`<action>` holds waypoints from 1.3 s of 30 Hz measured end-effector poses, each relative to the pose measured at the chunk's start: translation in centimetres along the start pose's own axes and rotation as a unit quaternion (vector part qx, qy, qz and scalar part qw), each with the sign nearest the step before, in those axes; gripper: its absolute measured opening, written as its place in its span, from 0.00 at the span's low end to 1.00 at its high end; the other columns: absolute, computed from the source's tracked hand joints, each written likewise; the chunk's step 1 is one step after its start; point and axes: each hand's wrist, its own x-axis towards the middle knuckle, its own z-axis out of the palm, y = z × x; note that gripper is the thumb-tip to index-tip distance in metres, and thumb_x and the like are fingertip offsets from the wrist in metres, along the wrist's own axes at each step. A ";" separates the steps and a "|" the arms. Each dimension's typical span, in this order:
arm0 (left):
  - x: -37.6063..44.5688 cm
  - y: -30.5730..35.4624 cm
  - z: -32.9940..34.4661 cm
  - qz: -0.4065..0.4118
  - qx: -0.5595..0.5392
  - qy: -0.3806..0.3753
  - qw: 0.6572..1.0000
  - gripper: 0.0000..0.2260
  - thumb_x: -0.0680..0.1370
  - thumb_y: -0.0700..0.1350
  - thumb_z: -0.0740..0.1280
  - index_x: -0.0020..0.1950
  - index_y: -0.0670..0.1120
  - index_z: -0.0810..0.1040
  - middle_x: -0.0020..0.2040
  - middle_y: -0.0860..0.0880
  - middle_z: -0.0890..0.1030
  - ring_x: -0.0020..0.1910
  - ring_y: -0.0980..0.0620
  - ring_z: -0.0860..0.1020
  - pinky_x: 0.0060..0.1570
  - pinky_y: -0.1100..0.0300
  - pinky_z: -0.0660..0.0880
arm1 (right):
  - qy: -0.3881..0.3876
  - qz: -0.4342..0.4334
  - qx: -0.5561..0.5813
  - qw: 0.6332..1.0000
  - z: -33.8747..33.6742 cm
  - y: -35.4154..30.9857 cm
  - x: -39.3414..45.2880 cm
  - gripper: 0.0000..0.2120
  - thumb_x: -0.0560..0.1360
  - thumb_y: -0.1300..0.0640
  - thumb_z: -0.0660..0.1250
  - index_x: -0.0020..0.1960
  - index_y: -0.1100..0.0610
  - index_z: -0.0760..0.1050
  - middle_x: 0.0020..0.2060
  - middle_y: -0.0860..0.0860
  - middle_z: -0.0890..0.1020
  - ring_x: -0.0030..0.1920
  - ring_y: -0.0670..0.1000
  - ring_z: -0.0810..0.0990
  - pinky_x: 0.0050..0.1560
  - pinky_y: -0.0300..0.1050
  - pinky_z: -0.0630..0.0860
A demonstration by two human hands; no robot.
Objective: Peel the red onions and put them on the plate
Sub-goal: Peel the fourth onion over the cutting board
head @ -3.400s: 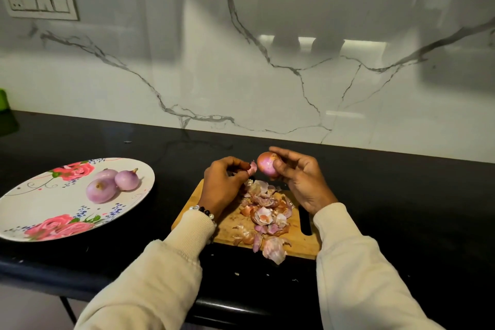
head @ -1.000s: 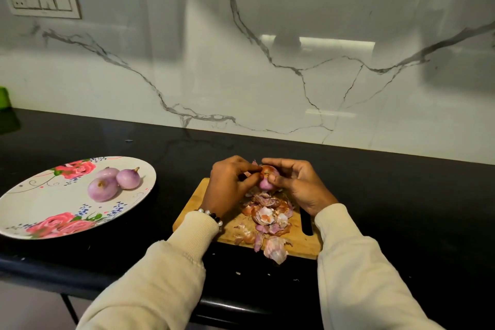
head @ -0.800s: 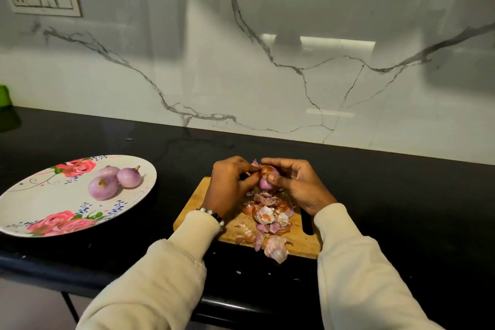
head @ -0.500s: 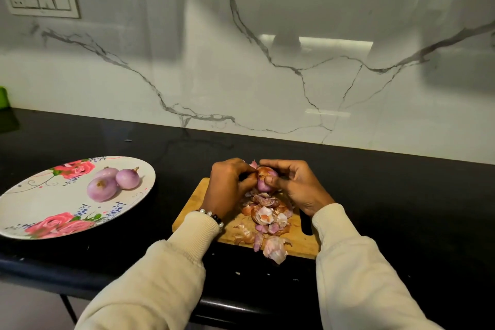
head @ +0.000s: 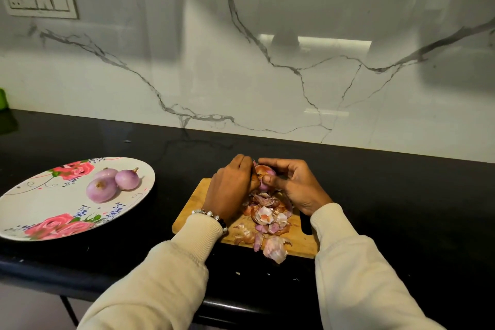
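Observation:
A small red onion (head: 263, 172) with part of its brown skin still on is held above the wooden cutting board (head: 197, 201). My right hand (head: 293, 185) grips it from the right, fingers curled over its top. My left hand (head: 231, 186) pinches the skin at its left side. A pile of onion peels (head: 267, 220) lies on the board under my hands. Three peeled purple onions (head: 103, 189) sit together on the white floral plate (head: 34, 206) at the left.
The black countertop (head: 388, 209) runs under everything, its front edge close to me. A white marble wall (head: 241, 61) rises behind, with a switch panel (head: 38, 2) at upper left. A green object (head: 3, 99) shows at the far left edge.
Since 3.4 s ago both hands have closed in on the onion and dropped slightly toward the board. My left hand went from holding a torn peel to pinching the skin again.

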 end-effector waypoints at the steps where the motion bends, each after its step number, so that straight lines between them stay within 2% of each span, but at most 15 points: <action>1: 0.1 0.0 -0.1 -0.008 0.008 -0.014 1.000 0.12 0.80 0.52 0.62 0.57 0.44 0.72 0.53 0.47 0.74 0.44 0.48 0.76 0.43 0.54 0.75 | 0.000 0.000 0.000 1.000 0.0 0.0 0.0 0.18 0.73 0.69 0.71 0.62 0.57 0.79 0.57 0.52 0.84 0.60 0.50 0.81 0.63 0.51 0.78; 5: 0.2 0.0 -0.2 -0.028 -0.019 -0.041 0.999 0.11 0.79 0.52 0.58 0.53 0.45 0.70 0.50 0.47 0.73 0.41 0.48 0.74 0.40 0.53 0.73 | 0.001 0.003 0.017 1.000 -0.1 0.3 0.1 0.18 0.73 0.69 0.72 0.60 0.55 0.80 0.57 0.54 0.84 0.60 0.52 0.82 0.64 0.54 0.77; 10: 0.2 0.1 -0.4 -0.056 -0.080 -0.048 0.994 0.07 0.78 0.49 0.58 0.48 0.46 0.68 0.46 0.48 0.72 0.41 0.49 0.73 0.41 0.53 0.71 | -0.006 0.005 0.029 1.000 0.0 0.2 0.2 0.19 0.73 0.70 0.71 0.62 0.59 0.79 0.58 0.55 0.83 0.60 0.53 0.82 0.63 0.51 0.78; 16: 0.6 -1.1 0.3 -0.144 -0.197 0.047 0.969 0.03 0.78 0.42 0.64 0.45 0.46 0.72 0.42 0.51 0.74 0.40 0.53 0.73 0.41 0.57 0.72 | 0.014 -0.020 0.063 0.998 -0.4 0.1 0.3 0.19 0.73 0.71 0.71 0.61 0.58 0.79 0.58 0.55 0.83 0.61 0.53 0.82 0.61 0.49 0.79; 19: 0.6 -1.2 0.5 -0.147 -0.214 0.063 0.964 0.03 0.79 0.42 0.64 0.47 0.45 0.76 0.42 0.51 0.77 0.42 0.53 0.77 0.43 0.55 0.77 | 0.015 -0.023 0.068 0.997 -0.5 0.1 0.2 0.19 0.73 0.71 0.70 0.61 0.58 0.79 0.58 0.55 0.83 0.61 0.53 0.81 0.60 0.49 0.79; 22: 0.5 -0.9 0.3 -0.146 -0.270 0.065 0.949 0.07 0.80 0.45 0.64 0.51 0.45 0.81 0.44 0.52 0.82 0.44 0.56 0.81 0.46 0.53 0.80 | 0.011 -0.023 0.065 0.998 -0.4 0.1 0.2 0.19 0.73 0.71 0.70 0.60 0.56 0.79 0.58 0.54 0.84 0.61 0.54 0.81 0.61 0.50 0.79; 26: 0.2 -0.3 -0.3 -0.158 -0.336 0.018 0.928 0.13 0.79 0.50 0.68 0.60 0.46 0.82 0.49 0.52 0.85 0.44 0.57 0.83 0.47 0.55 0.81 | 0.002 -0.028 0.046 0.999 -0.5 0.2 0.3 0.19 0.73 0.71 0.70 0.61 0.56 0.79 0.58 0.53 0.83 0.62 0.52 0.81 0.63 0.50 0.78; 28: 0.0 0.0 -0.4 -0.152 -0.336 0.007 0.929 0.11 0.79 0.47 0.68 0.58 0.45 0.83 0.46 0.52 0.85 0.43 0.58 0.83 0.47 0.58 0.81 | -0.009 -0.032 0.032 0.999 -0.5 0.3 0.3 0.19 0.73 0.71 0.70 0.62 0.57 0.79 0.59 0.54 0.83 0.62 0.52 0.81 0.63 0.50 0.78; 31: -0.1 0.1 -0.7 -0.161 -0.359 0.000 0.919 0.07 0.78 0.41 0.68 0.53 0.45 0.84 0.41 0.50 0.86 0.41 0.54 0.84 0.45 0.56 0.82 | -0.019 -0.032 0.018 0.999 -0.6 0.4 0.3 0.19 0.73 0.70 0.71 0.63 0.59 0.78 0.60 0.55 0.82 0.62 0.52 0.80 0.63 0.50 0.78; 36: -0.2 -0.3 -0.4 -0.136 -0.287 0.005 0.948 0.12 0.77 0.37 0.68 0.59 0.43 0.82 0.47 0.48 0.85 0.44 0.57 0.83 0.50 0.61 0.80 | -0.027 -0.028 0.026 0.999 -0.6 0.3 0.2 0.18 0.73 0.69 0.70 0.62 0.58 0.79 0.59 0.54 0.83 0.61 0.52 0.81 0.63 0.51 0.78; 39: -0.2 0.0 -0.6 -0.167 -0.350 0.022 0.921 0.10 0.78 0.37 0.67 0.58 0.43 0.83 0.46 0.49 0.85 0.43 0.58 0.83 0.47 0.63 0.80 | -0.021 -0.032 0.042 0.998 -0.7 0.2 0.2 0.19 0.74 0.70 0.70 0.62 0.59 0.78 0.59 0.55 0.83 0.62 0.53 0.81 0.62 0.51 0.78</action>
